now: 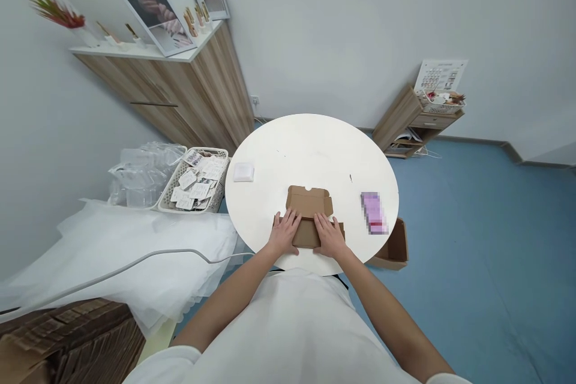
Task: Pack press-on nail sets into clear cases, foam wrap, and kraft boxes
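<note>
A brown cardboard mailer box [308, 201], partly unfolded, lies near the front of the white round table [310, 138]. Its far lid panel has a half-round notch, and small flaps stick out at the sides. My left hand [284, 233] rests on the left of the box with fingers spread along the fold. On the right part of the same fold lies my right hand [329, 235], fingers also stretched out. Parts of the near panel are hidden under both hands. A pixelated purple item [374, 213] is on the table to the right.
A small whitish stack [243, 172] sits at the table's left. Beside the table are a white basket of cards [198, 183], clear plastic bags [144, 171] and white sheeting [148, 252] crossed by a grey cable. An open carton [396, 246] stands on the floor at right.
</note>
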`<control>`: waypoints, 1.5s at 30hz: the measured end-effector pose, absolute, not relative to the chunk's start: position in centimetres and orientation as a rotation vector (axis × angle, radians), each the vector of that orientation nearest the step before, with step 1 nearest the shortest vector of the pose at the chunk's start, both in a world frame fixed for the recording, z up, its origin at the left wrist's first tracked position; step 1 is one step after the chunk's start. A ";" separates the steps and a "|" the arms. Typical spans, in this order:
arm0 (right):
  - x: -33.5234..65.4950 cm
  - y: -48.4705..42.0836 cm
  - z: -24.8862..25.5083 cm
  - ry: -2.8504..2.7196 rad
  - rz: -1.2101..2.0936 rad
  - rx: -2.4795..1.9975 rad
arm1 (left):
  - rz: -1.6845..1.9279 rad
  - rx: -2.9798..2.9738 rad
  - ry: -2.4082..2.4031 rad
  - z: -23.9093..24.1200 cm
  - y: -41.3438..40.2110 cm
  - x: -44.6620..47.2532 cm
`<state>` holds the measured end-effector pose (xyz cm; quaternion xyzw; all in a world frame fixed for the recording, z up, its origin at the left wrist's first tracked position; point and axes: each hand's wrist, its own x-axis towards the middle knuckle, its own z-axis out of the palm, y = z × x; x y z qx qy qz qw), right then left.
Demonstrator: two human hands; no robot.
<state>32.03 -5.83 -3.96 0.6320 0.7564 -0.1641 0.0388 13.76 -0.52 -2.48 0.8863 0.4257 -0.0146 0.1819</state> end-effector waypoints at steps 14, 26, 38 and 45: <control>31.6 -6.2 -4.9 2.278 -0.590 2.022 | 0.400 1.552 1.585 -5.5 -2.5 7.6; 29.8 -6.5 -4.9 2.266 -0.571 2.056 | 0.430 1.780 1.477 -4.2 -3.7 10.7; 29.9 -6.4 -4.6 2.271 -0.601 1.981 | -0.063 1.793 1.578 -4.2 -0.2 11.2; 30.3 -6.0 -3.9 2.253 -0.642 1.905 | -0.183 1.819 1.580 -4.6 -0.4 11.4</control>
